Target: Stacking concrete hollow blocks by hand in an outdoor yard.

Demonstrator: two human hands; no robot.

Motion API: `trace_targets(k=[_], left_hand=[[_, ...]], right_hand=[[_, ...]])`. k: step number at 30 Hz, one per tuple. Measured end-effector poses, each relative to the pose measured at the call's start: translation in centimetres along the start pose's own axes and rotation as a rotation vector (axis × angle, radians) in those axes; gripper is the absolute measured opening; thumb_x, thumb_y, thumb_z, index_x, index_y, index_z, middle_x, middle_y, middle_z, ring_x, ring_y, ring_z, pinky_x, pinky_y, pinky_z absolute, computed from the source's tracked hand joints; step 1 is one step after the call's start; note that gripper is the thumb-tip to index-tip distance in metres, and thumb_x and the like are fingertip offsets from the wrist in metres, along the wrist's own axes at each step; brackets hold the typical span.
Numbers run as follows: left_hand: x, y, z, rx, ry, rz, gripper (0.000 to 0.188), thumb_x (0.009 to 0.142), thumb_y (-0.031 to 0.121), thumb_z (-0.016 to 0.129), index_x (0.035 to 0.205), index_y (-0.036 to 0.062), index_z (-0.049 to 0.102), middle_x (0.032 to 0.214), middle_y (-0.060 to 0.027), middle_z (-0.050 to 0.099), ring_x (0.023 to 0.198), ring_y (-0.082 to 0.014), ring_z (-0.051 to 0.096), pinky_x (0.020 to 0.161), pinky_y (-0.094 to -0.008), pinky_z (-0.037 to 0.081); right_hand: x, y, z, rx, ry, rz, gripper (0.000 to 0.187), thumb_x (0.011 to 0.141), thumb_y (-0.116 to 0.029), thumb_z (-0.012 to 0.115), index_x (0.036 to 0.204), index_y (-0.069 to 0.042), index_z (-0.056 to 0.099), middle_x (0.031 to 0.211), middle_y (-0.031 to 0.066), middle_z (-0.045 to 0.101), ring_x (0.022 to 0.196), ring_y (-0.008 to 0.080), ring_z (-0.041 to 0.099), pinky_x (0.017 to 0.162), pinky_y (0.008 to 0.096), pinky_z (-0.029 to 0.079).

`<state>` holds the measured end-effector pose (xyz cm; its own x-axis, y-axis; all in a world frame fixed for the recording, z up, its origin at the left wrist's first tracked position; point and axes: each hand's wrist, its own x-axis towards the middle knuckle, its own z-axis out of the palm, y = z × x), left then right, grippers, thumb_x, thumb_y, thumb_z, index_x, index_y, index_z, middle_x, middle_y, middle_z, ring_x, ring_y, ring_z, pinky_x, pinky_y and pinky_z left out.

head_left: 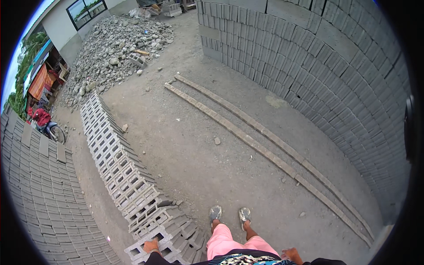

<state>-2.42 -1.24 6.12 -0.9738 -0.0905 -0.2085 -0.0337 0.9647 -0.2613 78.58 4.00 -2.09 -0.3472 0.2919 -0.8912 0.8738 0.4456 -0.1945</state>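
Note:
My left hand (151, 245) is closed on a grey hollow concrete block (164, 234) at the near end of a long row. Its fingers curl over the block's wall, and their tips are partly hidden. The row of hollow blocks (115, 164) runs away to the far left, cavities facing up. Several blocks beside my left hand lean at an angle (187, 238). My right hand (291, 255) hangs by my right thigh, away from the blocks, with nothing in it and its fingers loosely apart.
Two long, narrow wooden rails (238, 132) lie on the dirt floor (185, 128) to my right. A tall wall of stacked blocks (304, 57) stands beyond them. Another stack (39, 194) rises at the left. A rubble pile (115, 48) and a motorcycle (55, 131) are farther off.

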Motion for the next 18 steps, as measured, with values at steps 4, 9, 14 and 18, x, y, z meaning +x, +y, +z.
trace_targets(k=[4,9,14,18], left_hand=[[-0.7,-1.1,0.6,-0.168,0.1,-0.079,0.061,0.055,0.046,0.082,0.083,-0.0066,0.07,0.091,-0.0271,0.068,0.091,-0.0424,0.065,0.089,-0.045,0.048],[-0.1,-2.7,0.7,-0.217,-0.115,-0.1,0.064,0.055,0.041,0.084,0.093,-0.0088,0.068,0.101,-0.0295,0.066,0.1,-0.0417,0.063,0.091,-0.0439,0.048],[-0.5,0.9,0.3,-0.273,-0.186,-0.031,0.07,0.056,0.034,0.085,0.105,-0.0105,0.063,0.112,-0.03,0.063,0.107,-0.0408,0.061,0.095,-0.0415,0.046],[-4.4,4.9,-1.0,-0.542,-0.233,0.126,0.067,0.06,0.026,0.082,0.104,-0.0182,0.058,0.113,-0.0295,0.061,0.101,-0.0356,0.062,0.092,-0.0398,0.046]], right_hand=[[0.2,-0.5,-2.8,-0.091,0.051,-0.021,0.044,0.09,-0.04,0.052,0.129,-0.021,0.058,0.124,0.0034,0.064,0.112,0.022,0.061,0.089,0.0395,0.047],[1.7,0.0,-11.3,0.451,-0.019,0.242,0.043,0.092,-0.041,0.051,0.125,-0.015,0.059,0.115,0.004,0.068,0.094,0.0219,0.068,0.075,0.0381,0.053],[2.1,-1.1,-18.8,1.434,0.286,0.556,0.036,0.088,-0.032,0.063,0.106,0.0,0.062,0.084,0.0167,0.07,0.064,0.0273,0.069,0.05,0.04,0.052],[0.3,-1.0,-19.5,1.345,0.383,0.63,0.036,0.087,-0.034,0.062,0.104,-0.002,0.065,0.08,0.0097,0.07,0.062,0.0206,0.068,0.051,0.0353,0.05]])
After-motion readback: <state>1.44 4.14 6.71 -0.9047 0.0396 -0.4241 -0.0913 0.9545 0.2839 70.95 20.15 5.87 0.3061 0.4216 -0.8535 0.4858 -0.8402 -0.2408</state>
